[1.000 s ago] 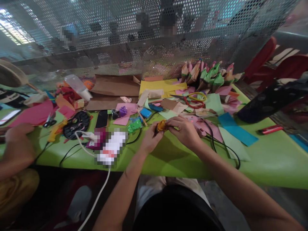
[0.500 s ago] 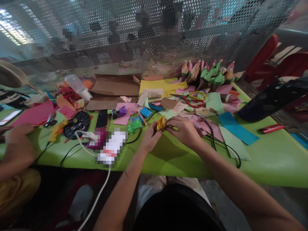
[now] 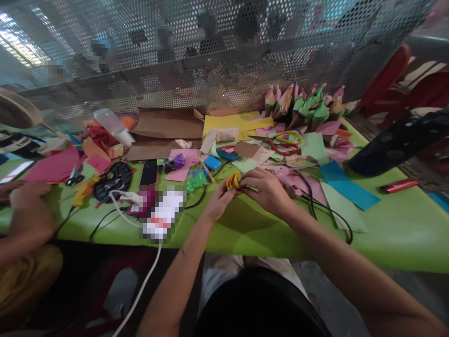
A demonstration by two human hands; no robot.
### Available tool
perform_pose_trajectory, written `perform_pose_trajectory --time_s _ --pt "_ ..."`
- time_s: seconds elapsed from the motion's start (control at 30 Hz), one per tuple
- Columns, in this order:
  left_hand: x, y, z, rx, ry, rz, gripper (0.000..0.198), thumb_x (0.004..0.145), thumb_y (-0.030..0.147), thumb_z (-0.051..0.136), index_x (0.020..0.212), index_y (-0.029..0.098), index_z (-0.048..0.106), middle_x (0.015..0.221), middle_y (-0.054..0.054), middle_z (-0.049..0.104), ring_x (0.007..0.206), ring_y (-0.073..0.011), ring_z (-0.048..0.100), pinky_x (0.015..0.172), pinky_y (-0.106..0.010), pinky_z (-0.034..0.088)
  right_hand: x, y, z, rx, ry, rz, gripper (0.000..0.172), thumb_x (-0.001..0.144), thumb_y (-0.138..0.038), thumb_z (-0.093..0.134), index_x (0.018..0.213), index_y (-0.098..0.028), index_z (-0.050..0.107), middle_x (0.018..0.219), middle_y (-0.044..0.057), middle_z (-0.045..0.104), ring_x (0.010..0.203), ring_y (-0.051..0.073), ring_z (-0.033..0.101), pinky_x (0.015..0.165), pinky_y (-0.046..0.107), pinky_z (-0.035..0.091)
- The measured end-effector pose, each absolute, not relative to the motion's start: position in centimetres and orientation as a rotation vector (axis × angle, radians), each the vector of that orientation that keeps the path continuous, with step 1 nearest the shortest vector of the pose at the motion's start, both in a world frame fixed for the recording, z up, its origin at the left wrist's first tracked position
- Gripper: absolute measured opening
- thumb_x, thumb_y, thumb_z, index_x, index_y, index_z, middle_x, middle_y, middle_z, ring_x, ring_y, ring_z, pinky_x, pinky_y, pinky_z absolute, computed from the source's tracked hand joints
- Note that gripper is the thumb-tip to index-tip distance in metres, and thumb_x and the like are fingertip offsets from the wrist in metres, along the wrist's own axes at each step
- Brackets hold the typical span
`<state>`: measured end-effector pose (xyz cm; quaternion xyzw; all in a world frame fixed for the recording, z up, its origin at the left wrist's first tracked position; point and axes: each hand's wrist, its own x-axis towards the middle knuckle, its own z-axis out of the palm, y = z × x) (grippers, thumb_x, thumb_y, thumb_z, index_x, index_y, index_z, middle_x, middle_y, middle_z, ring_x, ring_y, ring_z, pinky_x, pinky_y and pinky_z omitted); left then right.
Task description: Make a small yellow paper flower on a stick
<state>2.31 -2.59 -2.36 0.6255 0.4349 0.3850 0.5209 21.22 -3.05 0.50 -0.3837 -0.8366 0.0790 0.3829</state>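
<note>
Above the green tabletop (image 3: 242,234), a yellow piece of curled, layered paper (image 3: 233,180) is held between both hands. My left hand (image 3: 220,200) grips it from the left and below, its fingers closed. From the other side my right hand (image 3: 262,191) pinches the paper's right edge, the fingertips partly hidden behind it. Just right of my right hand lies a pink glue gun (image 3: 286,178) with a black cord. A green crumpled wrapper (image 3: 196,183) and a blue block-like item (image 3: 212,163) sit beyond my left hand.
Scissors with red and yellow handles (image 3: 285,144) rest on paper scraps. Paper cones (image 3: 314,105) stand at the back right. A phone with its screen lit (image 3: 164,215) and a black power strip (image 3: 112,182) are left. Another person's hand (image 3: 30,196) rests at far left.
The yellow paper has turned in my fingers and moved slightly lower and left, so its layered edges face me more. Both hands still hold it.
</note>
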Motion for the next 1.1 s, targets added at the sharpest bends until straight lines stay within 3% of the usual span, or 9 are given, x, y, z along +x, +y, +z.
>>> perform_pose_trajectory --time_s 0.3,0.53,0.8,1.1 --pt "2.3 -2.7 -1.8 1.644 1.089 0.915 0.033 0.086 0.028 0.054 0.116 0.020 0.065 0.107 -0.005 0.072 0.103 -0.0246 0.065 0.093 -0.037 0.053 21.2 -3.1 0.5 -1.022 -2.154 0.159 0.011 0.091 -0.021 0.064 0.086 -0.024 0.074 0.090 0.008 0.073 0.084 0.024 0.062 0.076 0.036 0.048" --pt "2.3 -2.8 -2.0 1.606 0.983 0.885 0.041 0.089 0.034 0.055 0.128 0.022 0.060 0.120 -0.008 0.072 0.112 -0.0250 0.067 0.088 -0.035 0.057 21.7 -2.9 0.8 -0.978 -2.152 0.196 0.009 0.091 -0.022 0.065 0.086 -0.022 0.072 0.089 0.008 0.072 0.085 0.024 0.063 0.076 0.036 0.049" --pt "2.1 -2.9 -1.4 1.526 0.968 0.819 0.047 0.082 0.036 0.062 0.125 0.017 0.063 0.122 -0.008 0.071 0.112 -0.0269 0.066 0.094 -0.036 0.054 22.0 -3.0 1.1 -0.927 -2.223 0.231 0.009 0.091 -0.020 0.064 0.087 -0.022 0.071 0.094 0.008 0.072 0.087 0.023 0.063 0.078 0.035 0.048" --pt "2.4 -2.9 -0.8 1.502 0.976 0.763 0.046 0.076 0.031 0.062 0.120 0.017 0.068 0.111 -0.004 0.074 0.109 -0.0257 0.065 0.095 -0.035 0.052 21.9 -3.2 1.2 -0.940 -2.292 0.125 0.009 0.090 -0.015 0.063 0.087 -0.021 0.069 0.090 0.008 0.069 0.083 0.022 0.059 0.073 0.034 0.042"
